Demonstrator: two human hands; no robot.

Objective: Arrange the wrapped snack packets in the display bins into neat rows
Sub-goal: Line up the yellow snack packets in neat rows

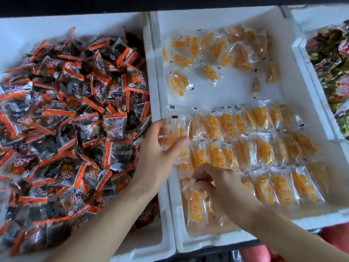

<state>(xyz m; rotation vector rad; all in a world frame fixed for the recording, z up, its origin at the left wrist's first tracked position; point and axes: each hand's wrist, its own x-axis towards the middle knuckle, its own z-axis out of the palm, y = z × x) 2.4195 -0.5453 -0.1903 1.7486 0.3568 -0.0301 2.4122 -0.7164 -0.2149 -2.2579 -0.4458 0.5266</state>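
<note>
"Orange-and-black packets, all heaped up in the left bin. Is that one unsorted?"

"By the look of it, yes. The work is in the middle bin. The left hand grips a yellow packet at the left end of the far row, with the thumb on top and the fingers curled behind."

"How would those handle?"

"Light, I'd judge, and soft — thin clear film round a slab of dried fruit. The film looks slick, so packets would slide over one another, and a nudge could skew a neighbour. The flat crimped ends look like the stiffest part, so that's where to pinch."

"And the rest of that bin?"

"Three rows lie side by side in the near half, with the packets touching. Some loose ones are scattered at the far end, not yet placed."

"And the right hand?"

"The right hand has its fingers curled down and pinches the top end of the corner packet, at the near left of the rows. That packet lies a little tilted — it probably wants straightening."

"Further right?"

"Another bin, holding jumbled green-and-red packets. It's only partly in view."
</note>
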